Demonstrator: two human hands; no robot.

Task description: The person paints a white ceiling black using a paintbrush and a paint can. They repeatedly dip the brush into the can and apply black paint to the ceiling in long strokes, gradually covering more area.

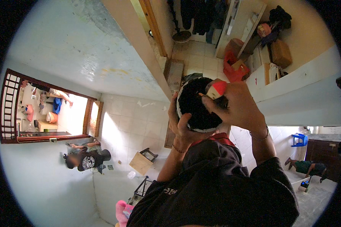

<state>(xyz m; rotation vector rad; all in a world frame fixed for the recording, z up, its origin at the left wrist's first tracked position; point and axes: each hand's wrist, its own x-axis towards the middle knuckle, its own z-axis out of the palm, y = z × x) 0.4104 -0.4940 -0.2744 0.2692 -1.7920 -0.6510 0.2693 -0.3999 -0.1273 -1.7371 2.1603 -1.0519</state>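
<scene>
A round object with a dark, rough-looking black face and a white rim is held up in front of my chest. My left hand is closed around its lower left edge, thumb over the black face. Over its upper right part, my right hand grips a small block-like thing, red on one side and cream on the other. Its exact kind does not show. The right fingers partly cover both the block and the black face, so I cannot tell whether the block touches it.
A red plastic bag and a cardboard box lie ahead to the right. A small wooden-topped stool stands at left. One person sits by the left wall; another person is far right, near a blue stool.
</scene>
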